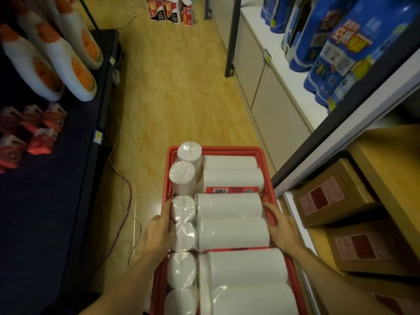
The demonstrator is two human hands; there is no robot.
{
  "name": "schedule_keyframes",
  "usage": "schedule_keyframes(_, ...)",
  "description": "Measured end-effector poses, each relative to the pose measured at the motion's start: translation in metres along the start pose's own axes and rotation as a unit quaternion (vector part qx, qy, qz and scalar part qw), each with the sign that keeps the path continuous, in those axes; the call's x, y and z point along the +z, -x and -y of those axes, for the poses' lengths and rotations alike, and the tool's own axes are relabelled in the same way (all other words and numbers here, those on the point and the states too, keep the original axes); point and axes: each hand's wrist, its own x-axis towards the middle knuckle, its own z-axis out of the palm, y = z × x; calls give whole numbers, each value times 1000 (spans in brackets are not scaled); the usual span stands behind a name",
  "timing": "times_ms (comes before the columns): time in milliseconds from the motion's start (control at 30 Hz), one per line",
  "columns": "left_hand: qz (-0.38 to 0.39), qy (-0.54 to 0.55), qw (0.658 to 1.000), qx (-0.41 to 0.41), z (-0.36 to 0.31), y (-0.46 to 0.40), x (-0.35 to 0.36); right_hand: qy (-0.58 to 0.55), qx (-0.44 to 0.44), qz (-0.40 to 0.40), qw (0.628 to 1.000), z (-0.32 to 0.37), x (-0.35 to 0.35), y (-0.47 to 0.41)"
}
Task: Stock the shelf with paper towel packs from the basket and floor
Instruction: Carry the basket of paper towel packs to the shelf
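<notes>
A red plastic basket [218, 150] sits low in the aisle, packed with several clear-wrapped white paper towel packs. The middle pack [231, 220] lies on its side between my hands. My left hand [159, 230] grips the left end of that pack, beside the basket's left wall. My right hand [280, 226] curls over the basket's right rim against the pack's right end. More paper towel packs [169, 10] with red labels stand on the floor at the far end of the aisle. The shelf [286, 76] on the right holds blue packs [341, 53].
White and orange paper towel packs [56, 60] and small red packets [34, 130] lie on a dark platform at left. Brown cardboard boxes [329, 194] fill the lower right shelf. Loose cables [123, 196] trail along the wooden floor beside the platform.
</notes>
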Motion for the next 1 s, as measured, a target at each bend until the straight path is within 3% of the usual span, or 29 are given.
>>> schedule_keyframes(700,28,-1,999,-21,-157,20,-380,-6,20,-18,1000,322,-215,54)
schedule_keyframes(1000,20,-19,999,-27,-192,-12,-477,-5,1,-16,1000,421,-270,42)
